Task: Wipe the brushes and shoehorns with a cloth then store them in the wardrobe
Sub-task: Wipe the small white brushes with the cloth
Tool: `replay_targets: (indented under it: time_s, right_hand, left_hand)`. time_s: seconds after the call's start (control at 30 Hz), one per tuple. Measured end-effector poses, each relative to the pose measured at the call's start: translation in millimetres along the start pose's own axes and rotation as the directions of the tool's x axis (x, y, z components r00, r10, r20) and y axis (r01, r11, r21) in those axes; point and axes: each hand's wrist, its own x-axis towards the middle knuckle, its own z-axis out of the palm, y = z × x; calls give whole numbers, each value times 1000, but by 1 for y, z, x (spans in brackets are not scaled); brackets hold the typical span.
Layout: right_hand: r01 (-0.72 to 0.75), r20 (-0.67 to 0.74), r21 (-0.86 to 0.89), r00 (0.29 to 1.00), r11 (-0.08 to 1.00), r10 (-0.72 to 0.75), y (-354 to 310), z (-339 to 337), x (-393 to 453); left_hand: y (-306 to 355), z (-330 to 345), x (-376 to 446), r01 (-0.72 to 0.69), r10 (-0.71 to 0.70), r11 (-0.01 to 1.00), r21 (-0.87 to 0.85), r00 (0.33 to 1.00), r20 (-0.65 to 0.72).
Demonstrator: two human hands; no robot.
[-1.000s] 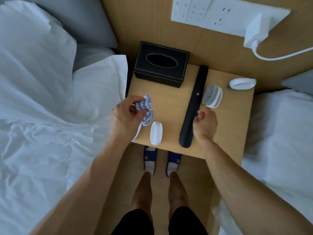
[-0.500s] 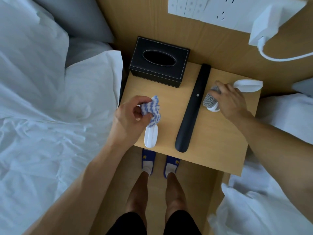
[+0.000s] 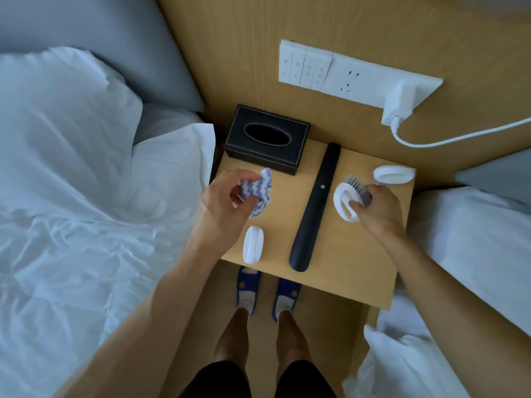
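On the wooden nightstand (image 3: 344,271) lies a long black shoehorn (image 3: 314,208), running front to back down the middle. My left hand (image 3: 222,205) holds a crumpled blue-and-white striped cloth (image 3: 258,193) above the left part of the top. My right hand (image 3: 376,206) grips a white brush with grey bristles (image 3: 346,199), tilted on its side just right of the shoehorn. A second white brush (image 3: 393,174) lies at the back right corner. A third white brush (image 3: 253,244) rests near the front left edge, back up.
A black tissue box (image 3: 267,139) stands at the back left of the nightstand. Beds with white bedding (image 3: 86,211) flank it on both sides. On the wooden wall behind are a switch panel (image 3: 330,74) and a white plugged-in charger (image 3: 402,106) with cable.
My right hand went from beside the shoehorn to the brush right of it, closed on that brush and tilted it up. My left hand kept the cloth throughout.
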Motion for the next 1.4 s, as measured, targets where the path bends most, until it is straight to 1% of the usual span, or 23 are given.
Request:
replay_targets:
  time_s: [0.07,0.13,0.23,0.3,0.33,0.4,0.5,0.57,0.63,0.73,0.8,0.87,0.93,1.03,1.17,1.3,1.4]
  right_hand:
    - [-66,65,204,996,977,53,-16,-19,-21]
    - [-130,141,422,987,897,76,-38,-41,-40]
    - [-176,233,703,972,689,11,-75,-74,-66]
    - [-183,262,818,963,545,-70,-99,-94,-84]
    - [-178,263,853,958,490,-111,-111,-103,-92]
    - [-138,248,885,948,444,-200,-132,-120,-106]
    - [-65,217,885,934,461,-283,-155,-141,-127]
    - [-27,190,886,932,463,-308,-165,-152,-139]
    - [18,159,884,928,467,-336,-173,-163,-149]
    - [83,123,870,918,485,-378,-183,-174,-161]
    - [111,96,871,917,479,-387,-186,-178,-166]
    - [128,67,875,923,467,-379,-189,-182,-171]
    - [136,42,883,931,450,-363,-189,-186,-173]
    - [138,15,893,942,429,-335,-187,-193,-174]
    - [123,20,897,948,425,-317,-187,-201,-174]
    - [48,102,914,933,402,-345,-181,-203,-174]
    - [19,149,907,920,420,-363,-179,-204,-174]
  left_hand:
    - [19,-8,1,-54,54,999,3,999,3]
    - [40,-17,3,-101,101,995,-7,995,4]
    - [72,-26,4,-187,187,982,-24,982,-5]
    - [93,-32,2,-238,238,971,-1,970,-41]
    - [104,-35,1,-258,257,966,8,964,-68]
    - [123,-41,-2,-289,284,957,-33,953,-100]
    - [153,-52,-9,-323,308,927,-192,946,-105]
    - [170,-63,-14,-344,321,906,-246,938,-129]
    - [184,-72,-16,-359,334,897,-258,933,-137]
    - [200,-79,-21,-381,362,902,-204,924,-128]
    - [206,-80,-24,-403,390,906,-130,913,-117]
    - [211,-82,-27,-434,422,895,-107,899,-118]
    - [215,-83,-30,-485,473,870,-85,871,-132]
    - [220,-82,-35,-587,579,809,-34,805,-132]
    - [223,-81,-44,-646,648,761,61,760,-47]
    - [221,-95,-45,-671,671,740,48,741,35]
    - [219,-109,-44,-717,702,695,58,694,161]
